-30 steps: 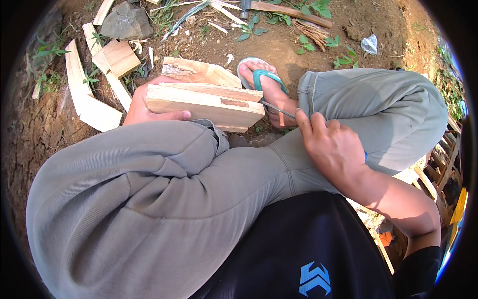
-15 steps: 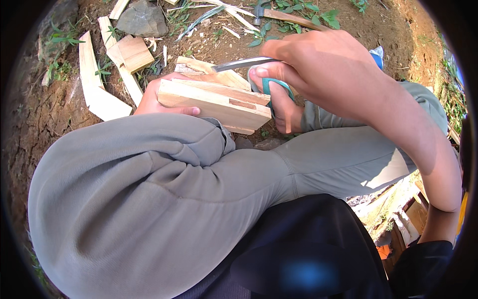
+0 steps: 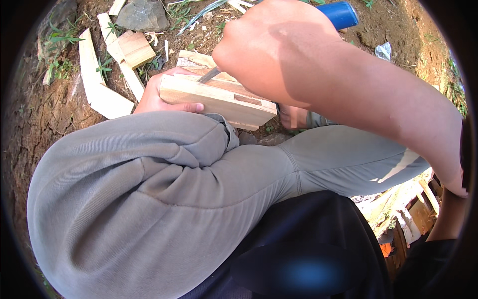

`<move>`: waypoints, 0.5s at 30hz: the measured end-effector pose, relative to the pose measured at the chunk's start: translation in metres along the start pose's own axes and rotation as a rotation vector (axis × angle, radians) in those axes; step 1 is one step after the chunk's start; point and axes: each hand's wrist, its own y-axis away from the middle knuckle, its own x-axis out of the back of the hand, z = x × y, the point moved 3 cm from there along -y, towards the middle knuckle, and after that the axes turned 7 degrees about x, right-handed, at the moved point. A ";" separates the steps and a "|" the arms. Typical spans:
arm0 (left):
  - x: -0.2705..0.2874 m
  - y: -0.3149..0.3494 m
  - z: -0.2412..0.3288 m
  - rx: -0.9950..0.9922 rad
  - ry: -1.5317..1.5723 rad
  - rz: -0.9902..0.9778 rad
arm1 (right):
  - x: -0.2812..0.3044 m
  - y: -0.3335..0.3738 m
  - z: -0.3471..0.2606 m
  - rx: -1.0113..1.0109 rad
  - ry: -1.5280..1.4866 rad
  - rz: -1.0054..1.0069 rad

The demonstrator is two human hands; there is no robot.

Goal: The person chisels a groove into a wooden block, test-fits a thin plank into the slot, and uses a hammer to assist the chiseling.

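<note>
My left hand wraps round the left end of a pale wooden block, with its thumb along the near face. A narrow rectangular slot is cut in the block's top edge toward the right end. My right hand is closed round a chisel, whose blue handle sticks out on the far side of the fist. The chisel's steel blade points down-left at the block's upper edge; whether its tip touches is hard to tell. Behind the block another rough wood piece shows, partly hidden by my right hand.
Wood strips and a squarish offcut lie on the soil at the left, near a grey rock. My bent legs in grey trousers fill the near side. A crumpled clear wrapper lies at the right.
My right hand has moved left and turned over, bringing the chisel's blue handle fully into sight and covering the hammer and most of the sandalled foot. My left hand keeps its hold.
</note>
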 end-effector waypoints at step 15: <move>-0.004 -0.003 -0.001 -0.040 -0.010 0.015 | -0.088 0.032 -0.031 -0.096 0.597 0.317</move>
